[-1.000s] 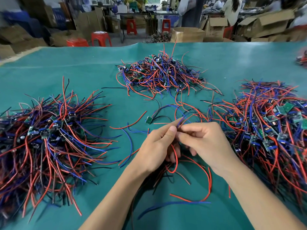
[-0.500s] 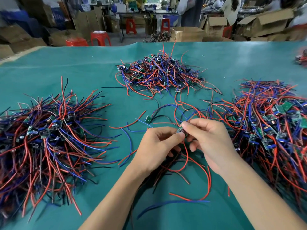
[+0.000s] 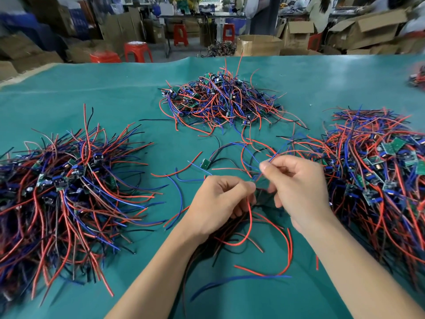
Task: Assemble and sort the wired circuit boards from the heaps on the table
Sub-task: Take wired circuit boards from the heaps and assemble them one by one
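My left hand and my right hand meet over the middle of the green table cover. My left hand pinches a small wired board, mostly hidden between the two hands, with red wires trailing down from it. My right hand pinches thin blue and red wires between thumb and forefinger, a little above the left hand. One loose green board with wires lies just beyond my hands.
Three heaps of wired boards lie on the table: a left heap, a far heap and a right heap. Loose red and blue wires lie near my forearms. Cardboard boxes, red stools and people stand beyond the table.
My right hand has risen and drawn away from my left, pulling the pinched wires up. My left hand stays low with the board and red wires.
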Action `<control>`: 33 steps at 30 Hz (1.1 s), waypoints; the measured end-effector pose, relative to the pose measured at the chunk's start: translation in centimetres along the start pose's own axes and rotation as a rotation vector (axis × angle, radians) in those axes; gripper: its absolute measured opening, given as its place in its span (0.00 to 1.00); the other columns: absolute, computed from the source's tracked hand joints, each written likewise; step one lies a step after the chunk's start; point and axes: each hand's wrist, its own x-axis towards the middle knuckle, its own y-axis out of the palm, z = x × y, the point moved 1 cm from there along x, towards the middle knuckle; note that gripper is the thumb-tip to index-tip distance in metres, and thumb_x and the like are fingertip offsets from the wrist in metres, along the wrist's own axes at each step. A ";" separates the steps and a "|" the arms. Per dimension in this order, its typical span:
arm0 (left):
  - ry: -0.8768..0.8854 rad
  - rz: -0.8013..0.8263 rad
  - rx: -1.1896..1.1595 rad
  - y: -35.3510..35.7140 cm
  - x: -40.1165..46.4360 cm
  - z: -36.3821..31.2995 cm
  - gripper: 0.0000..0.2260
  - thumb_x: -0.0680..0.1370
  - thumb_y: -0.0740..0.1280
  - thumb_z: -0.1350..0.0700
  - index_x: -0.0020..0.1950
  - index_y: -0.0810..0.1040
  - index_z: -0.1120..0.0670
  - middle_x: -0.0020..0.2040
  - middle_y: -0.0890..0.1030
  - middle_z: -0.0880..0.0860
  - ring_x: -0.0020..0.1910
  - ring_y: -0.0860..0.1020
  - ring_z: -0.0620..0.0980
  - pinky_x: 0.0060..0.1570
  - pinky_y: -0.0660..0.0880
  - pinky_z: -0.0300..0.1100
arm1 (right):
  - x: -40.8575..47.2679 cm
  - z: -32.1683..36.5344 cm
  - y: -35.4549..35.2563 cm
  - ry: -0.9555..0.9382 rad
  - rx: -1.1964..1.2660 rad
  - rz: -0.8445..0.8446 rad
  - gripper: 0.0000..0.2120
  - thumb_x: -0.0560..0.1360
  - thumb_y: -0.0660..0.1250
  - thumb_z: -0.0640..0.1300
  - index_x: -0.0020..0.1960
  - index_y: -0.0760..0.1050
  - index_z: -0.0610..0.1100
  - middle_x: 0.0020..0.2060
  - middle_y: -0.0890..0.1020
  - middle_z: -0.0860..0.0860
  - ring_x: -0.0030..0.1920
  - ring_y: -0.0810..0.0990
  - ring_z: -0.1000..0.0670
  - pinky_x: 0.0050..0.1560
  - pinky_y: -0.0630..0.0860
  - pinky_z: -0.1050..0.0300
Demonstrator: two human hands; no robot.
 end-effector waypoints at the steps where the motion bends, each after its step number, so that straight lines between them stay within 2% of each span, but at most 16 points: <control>1: 0.000 0.008 -0.004 0.0 0.0 0.0 0.14 0.75 0.66 0.51 0.32 0.80 0.54 0.29 0.78 0.52 0.27 0.71 0.46 0.29 0.68 0.34 | 0.7 -0.2 -0.7 -0.004 -0.018 -0.078 0.07 0.72 0.73 0.48 0.39 0.83 0.46 0.22 0.77 0.51 0.19 0.74 0.54 0.18 0.66 0.62; 4: 0.002 0.041 -0.021 0.0 -0.1 0.0 0.13 0.74 0.66 0.51 0.32 0.81 0.53 0.30 0.79 0.53 0.28 0.71 0.48 0.29 0.68 0.35 | 2.3 -0.7 -3.0 0.027 -0.024 -0.232 0.07 0.77 0.72 0.41 0.39 0.81 0.44 0.22 0.78 0.52 0.20 0.75 0.54 0.24 0.71 0.57; 6: 0.003 0.045 -0.030 -0.2 -0.2 -0.1 0.13 0.74 0.66 0.51 0.32 0.81 0.53 0.31 0.79 0.54 0.28 0.71 0.48 0.29 0.68 0.35 | 2.2 -0.6 -3.1 0.031 0.037 -0.198 0.11 0.78 0.71 0.39 0.37 0.80 0.45 0.23 0.78 0.52 0.21 0.76 0.52 0.25 0.73 0.56; 9: -0.002 0.037 -0.043 -0.4 -0.1 -0.1 0.13 0.75 0.65 0.51 0.33 0.81 0.54 0.30 0.79 0.53 0.28 0.72 0.47 0.29 0.68 0.35 | 1.8 -0.1 -2.7 0.021 0.155 -0.171 0.10 0.78 0.70 0.38 0.38 0.80 0.45 0.26 0.80 0.53 0.25 0.78 0.54 0.22 0.73 0.61; 15: 0.004 0.044 -0.041 -0.4 0.1 0.3 0.12 0.82 0.66 0.56 0.41 0.82 0.59 0.31 0.77 0.52 0.28 0.73 0.46 0.29 0.69 0.34 | 2.6 0.7 -5.0 -0.030 0.339 -0.495 0.10 0.81 0.67 0.38 0.41 0.76 0.46 0.32 0.78 0.49 0.25 0.78 0.56 0.24 0.74 0.62; 17: 0.007 -0.008 -0.078 -0.6 0.2 0.5 0.11 0.82 0.65 0.56 0.46 0.82 0.63 0.32 0.78 0.50 0.29 0.74 0.46 0.29 0.71 0.35 | 2.9 0.8 -5.5 -0.069 0.307 -0.527 0.10 0.81 0.67 0.39 0.41 0.75 0.48 0.32 0.78 0.49 0.24 0.78 0.56 0.23 0.73 0.61; 19: 0.021 -0.055 -0.098 -0.6 0.4 0.7 0.10 0.81 0.65 0.58 0.51 0.81 0.65 0.34 0.80 0.48 0.31 0.75 0.45 0.30 0.71 0.35 | 2.6 0.8 -4.9 -0.054 0.215 -0.400 0.09 0.77 0.69 0.40 0.39 0.77 0.47 0.30 0.80 0.50 0.24 0.78 0.54 0.22 0.72 0.60; 22: 0.035 -0.084 -0.116 -0.5 0.4 0.7 0.08 0.81 0.65 0.61 0.55 0.81 0.63 0.36 0.80 0.49 0.33 0.74 0.46 0.29 0.71 0.35 | 1.3 0.8 -2.2 0.049 0.023 -0.049 0.05 0.70 0.72 0.39 0.36 0.80 0.44 0.32 0.83 0.47 0.26 0.78 0.51 0.23 0.69 0.58; 24: 0.036 -0.086 -0.116 -0.6 0.3 0.7 0.07 0.82 0.64 0.61 0.55 0.81 0.61 0.35 0.78 0.49 0.33 0.73 0.48 0.29 0.70 0.36 | 0.2 1.1 -0.5 0.104 0.034 0.185 0.03 0.67 0.71 0.41 0.39 0.83 0.44 0.31 0.83 0.46 0.25 0.76 0.54 0.21 0.67 0.61; 26: 0.043 -0.071 -0.070 -0.7 0.3 0.5 0.08 0.83 0.63 0.60 0.52 0.81 0.60 0.34 0.76 0.51 0.32 0.72 0.50 0.29 0.70 0.38 | -0.6 1.1 0.3 0.090 0.032 0.326 0.07 0.68 0.71 0.48 0.43 0.85 0.48 0.26 0.80 0.53 0.26 0.74 0.59 0.23 0.66 0.67; 29: 0.056 -0.044 0.033 -0.7 0.2 0.3 0.15 0.84 0.62 0.56 0.50 0.77 0.68 0.30 0.72 0.51 0.29 0.68 0.50 0.32 0.68 0.45 | -1.2 1.1 0.6 0.013 0.036 0.345 0.06 0.71 0.73 0.54 0.45 0.85 0.55 0.28 0.77 0.56 0.30 0.72 0.58 0.27 0.65 0.70; 31: 0.062 -0.026 0.077 -0.6 0.2 0.4 0.16 0.84 0.62 0.53 0.48 0.76 0.67 0.29 0.69 0.51 0.29 0.66 0.49 0.32 0.64 0.45 | -1.1 1.1 0.5 0.009 0.085 0.331 0.02 0.72 0.75 0.48 0.44 0.86 0.52 0.30 0.80 0.55 0.31 0.73 0.57 0.28 0.65 0.69; 33: 0.071 -0.009 0.092 -0.5 0.2 0.4 0.15 0.83 0.63 0.53 0.48 0.78 0.64 0.30 0.68 0.52 0.29 0.65 0.48 0.31 0.63 0.45 | -1.0 1.3 0.3 0.040 0.118 0.332 0.02 0.74 0.76 0.43 0.43 0.87 0.48 0.35 0.82 0.44 0.34 0.72 0.49 0.27 0.63 0.61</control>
